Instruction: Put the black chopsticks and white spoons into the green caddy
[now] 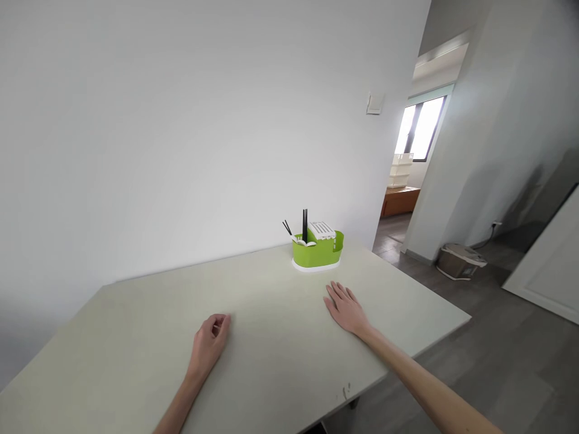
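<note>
My left hand (pixel 210 339) rests on its side on the pale table (pixel 262 361), fingers curled in toward the thumb. A small dark gap shows inside the curl, with no object visible in it. Flat on the tabletop lies my right hand (pixel 346 308), palm down with the fingers stretched forward. Just beyond its fingertips, apart from them, stands a green utensil caddy (pixel 313 255) on a white base. Black chopsticks (pixel 304 226) poke up from its left part, beside white spoon-like pieces (pixel 307 243). A white slatted piece (pixel 322 229) tops its middle.
A white wall (pixel 181 132) runs along the table's back edge, with a switch plate (pixel 375 103) on it. To the right, past the table's edge, are a grey floor (pixel 488 361), a lidded brown bin (pixel 460 261) and a doorway to a room with a window (pixel 427 125).
</note>
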Demonstrator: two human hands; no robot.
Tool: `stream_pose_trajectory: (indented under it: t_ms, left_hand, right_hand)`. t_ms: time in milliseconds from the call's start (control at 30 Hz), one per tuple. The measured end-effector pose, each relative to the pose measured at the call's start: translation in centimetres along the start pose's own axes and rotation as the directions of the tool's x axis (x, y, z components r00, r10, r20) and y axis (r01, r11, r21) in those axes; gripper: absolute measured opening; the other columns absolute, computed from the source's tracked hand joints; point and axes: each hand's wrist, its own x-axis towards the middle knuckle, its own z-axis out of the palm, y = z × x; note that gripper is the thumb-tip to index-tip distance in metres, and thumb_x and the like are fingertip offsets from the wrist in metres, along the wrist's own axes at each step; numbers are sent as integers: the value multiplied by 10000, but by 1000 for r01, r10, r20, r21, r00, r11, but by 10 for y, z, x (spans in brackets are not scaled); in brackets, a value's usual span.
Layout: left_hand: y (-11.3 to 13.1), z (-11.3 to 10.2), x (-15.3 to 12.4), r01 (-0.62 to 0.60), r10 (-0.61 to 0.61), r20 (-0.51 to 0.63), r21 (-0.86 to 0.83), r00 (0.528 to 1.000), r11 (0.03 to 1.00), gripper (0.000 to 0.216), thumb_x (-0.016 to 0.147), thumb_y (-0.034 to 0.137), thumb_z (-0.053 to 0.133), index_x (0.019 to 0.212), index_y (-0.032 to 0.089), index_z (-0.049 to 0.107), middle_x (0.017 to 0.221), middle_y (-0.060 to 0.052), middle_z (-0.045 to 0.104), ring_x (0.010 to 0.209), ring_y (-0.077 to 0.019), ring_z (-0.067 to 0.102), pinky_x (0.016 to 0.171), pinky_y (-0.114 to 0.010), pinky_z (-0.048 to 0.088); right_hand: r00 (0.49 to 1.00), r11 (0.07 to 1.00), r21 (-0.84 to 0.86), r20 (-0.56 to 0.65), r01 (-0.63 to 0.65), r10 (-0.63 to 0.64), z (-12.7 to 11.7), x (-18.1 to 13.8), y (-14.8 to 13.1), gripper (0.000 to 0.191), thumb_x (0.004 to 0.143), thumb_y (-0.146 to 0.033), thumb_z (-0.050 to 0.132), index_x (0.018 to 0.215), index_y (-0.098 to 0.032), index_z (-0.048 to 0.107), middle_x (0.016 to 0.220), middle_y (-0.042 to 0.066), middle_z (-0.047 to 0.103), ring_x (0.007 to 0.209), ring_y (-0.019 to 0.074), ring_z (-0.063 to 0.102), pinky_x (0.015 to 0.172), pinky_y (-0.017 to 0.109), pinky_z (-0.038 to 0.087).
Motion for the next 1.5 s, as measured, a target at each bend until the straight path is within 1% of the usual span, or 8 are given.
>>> stream_pose_trajectory:
  t_ms: [133, 267, 500, 667, 900, 1067, 1233, 1500]
  left_hand:
    - [-6, -2, 0, -5, 5, -10, 54, 1000, 999, 428, 839, 631, 613, 880, 220, 723, 852, -71, 734, 823, -270, 654, 798, -371, 496]
    - [-20, -1, -1, -131, 137, -27, 154, 990, 979, 480, 854, 626, 542, 976, 200, 727, 1096, -134, 769, 1086, -335, 674, 960, -454, 523]
    - [-44, -4, -5, -214, 236, -39, 299, 971, 930, 549, 881, 611, 493, 1168, 170, 650, 1264, -161, 729, 1256, -355, 636, 1099, -532, 500]
    - [-57, -24, -8, -292, 305, 41, 436, 951, 851, 574, 917, 595, 479, 1263, 160, 619, 1434, -174, 655, 1383, -342, 577, 1200, -520, 426]
    - [-75, -68, -9, -204, 170, 116, 650, 979, 732, 702, 986, 558, 358, 1459, 83, 565, 1563, -171, 563, 1521, -355, 427, 1266, -514, 330]
    - [-80, -91, -26, -163, 42, 176, 765, 984, 623, 697, 1032, 514, 285, 1632, 184, 416, 1686, -73, 402, 1595, -328, 286, 1297, -540, 235]
    - [-77, -96, -48, -147, -28, 197, 810, 980, 568, 733, 1034, 550, 225, 1678, 207, 301, 1737, -23, 281, 1619, -295, 218, 1310, -506, 192]
    - [-72, -96, -79, -154, -29, 202, 825, 979, 544, 752, 1031, 584, 228, 1684, 215, 280, 1747, -20, 248, 1628, -281, 188, 1315, -481, 174]
  right_hand:
    - [1000, 1000, -3, 14, -8, 8, -2, -3, -2, 697, 1088, -531, 215, 1646, -151, 387, 1738, 83, 287, 1624, 249, 213, 1321, 456, 148]
    - [999, 1000, -3, 46, -27, 28, -5, -9, -6, 710, 1086, -542, 205, 1662, -156, 357, 1751, 66, 250, 1631, 252, 184, 1325, 446, 105]
    - [999, 1000, -18, 45, -14, 15, -11, -24, -9, 705, 1083, -545, 207, 1663, -173, 359, 1753, 57, 249, 1629, 262, 189, 1320, 451, 109]
    - [999, 1000, -18, 39, -6, 7, -9, -32, -6, 705, 1082, -556, 218, 1659, -181, 368, 1750, 61, 259, 1626, 270, 202, 1318, 462, 116]
    - [999, 1000, -21, 34, 0, 1, -6, -37, -2, 695, 1084, -561, 230, 1659, -195, 364, 1750, 66, 265, 1627, 261, 195, 1315, 457, 125]
    - [1000, 1000, -23, 31, -3, 4, -7, -39, -1, 689, 1081, -540, 239, 1654, -183, 373, 1749, 63, 270, 1625, 269, 200, 1316, 469, 122]
    - [999, 1000, -29, 48, -4, 5, -7, -40, 1, 702, 1079, -560, 213, 1659, -195, 364, 1754, 52, 256, 1626, 265, 198, 1315, 465, 133]
    - [998, 999, -36, 56, -15, 17, -8, -49, 4, 694, 1078, -550, 212, 1659, -202, 361, 1758, 54, 244, 1628, 265, 185, 1315, 470, 125]
